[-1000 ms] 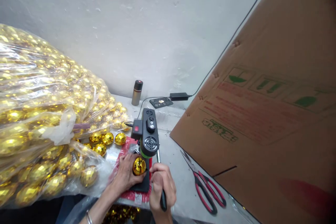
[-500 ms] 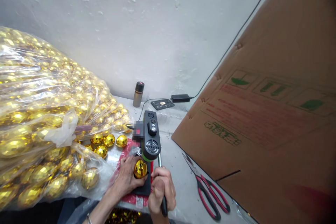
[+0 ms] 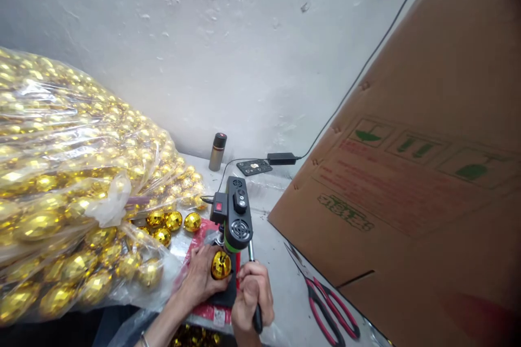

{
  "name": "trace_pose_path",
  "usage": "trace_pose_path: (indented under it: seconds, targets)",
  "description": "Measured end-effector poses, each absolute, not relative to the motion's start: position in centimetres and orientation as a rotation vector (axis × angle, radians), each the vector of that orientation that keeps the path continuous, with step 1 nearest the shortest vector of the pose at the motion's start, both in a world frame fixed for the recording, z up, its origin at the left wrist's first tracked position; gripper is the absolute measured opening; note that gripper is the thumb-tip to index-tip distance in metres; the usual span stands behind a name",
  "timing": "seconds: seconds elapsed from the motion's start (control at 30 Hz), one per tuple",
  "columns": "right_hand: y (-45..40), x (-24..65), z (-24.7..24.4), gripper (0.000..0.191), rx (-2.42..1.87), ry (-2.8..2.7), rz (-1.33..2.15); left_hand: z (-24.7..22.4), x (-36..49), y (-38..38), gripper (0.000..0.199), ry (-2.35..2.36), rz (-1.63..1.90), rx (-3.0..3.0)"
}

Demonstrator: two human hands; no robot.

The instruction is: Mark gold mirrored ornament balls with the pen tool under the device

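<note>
My left hand [image 3: 201, 277] grips a faceted gold ball [image 3: 221, 264] and holds it on the black base under the head of a small black bench press [image 3: 237, 214]. My right hand [image 3: 251, 298] is closed around the black grip of the press lever [image 3: 254, 287], just right of the ball. The press stands on a red sheet [image 3: 195, 263] near the table's front edge. A red switch box sits on the machine's left side.
A large clear bag of gold balls [image 3: 69, 184] fills the left, with a few loose gold balls [image 3: 173, 222] beside it. Red-handled scissors [image 3: 325, 303] lie to the right. A big cardboard box [image 3: 407, 173] leans at the right. A small bottle [image 3: 217, 152], remote and power adapter [image 3: 280, 158] sit by the wall.
The view has tilted and shifted slightly. Both hands keep their hold; the ball stays under the press head and the lever grip sits about as before.
</note>
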State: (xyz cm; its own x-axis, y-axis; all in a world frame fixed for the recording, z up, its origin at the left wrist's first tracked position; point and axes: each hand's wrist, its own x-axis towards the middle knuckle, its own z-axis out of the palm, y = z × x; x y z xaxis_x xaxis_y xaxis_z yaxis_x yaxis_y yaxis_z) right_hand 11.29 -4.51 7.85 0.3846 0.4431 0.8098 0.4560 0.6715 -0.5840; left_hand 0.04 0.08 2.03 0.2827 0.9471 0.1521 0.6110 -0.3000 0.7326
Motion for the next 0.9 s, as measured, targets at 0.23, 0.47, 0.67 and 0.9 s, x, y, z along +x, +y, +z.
trace_pose_path:
  seconds: [0.23, 0.47, 0.67, 0.9]
  targets:
    - [-4.3, 11.2, 6.9, 0.036, -0.903, -1.200, -0.033, 0.8, 0.2, 0.2, 0.055, 1.392, 0.873, 2.017]
    - [-4.7, 12.1, 7.7, 0.037, -0.938, -1.305, -0.048, 1.4, 0.6, 0.5, 0.053, 1.403, 0.877, 2.028]
    - [-5.3, 12.0, 13.0, 0.033, -1.008, -1.264, 0.188, -1.8, -1.8, -3.2, 0.058, 1.324, 1.022, 2.080]
    - [-5.7, 11.4, 12.5, 0.036, -1.000, -1.220, 0.205, -8.1, -8.4, -10.1, 0.067, 1.378, 1.070, 2.257]
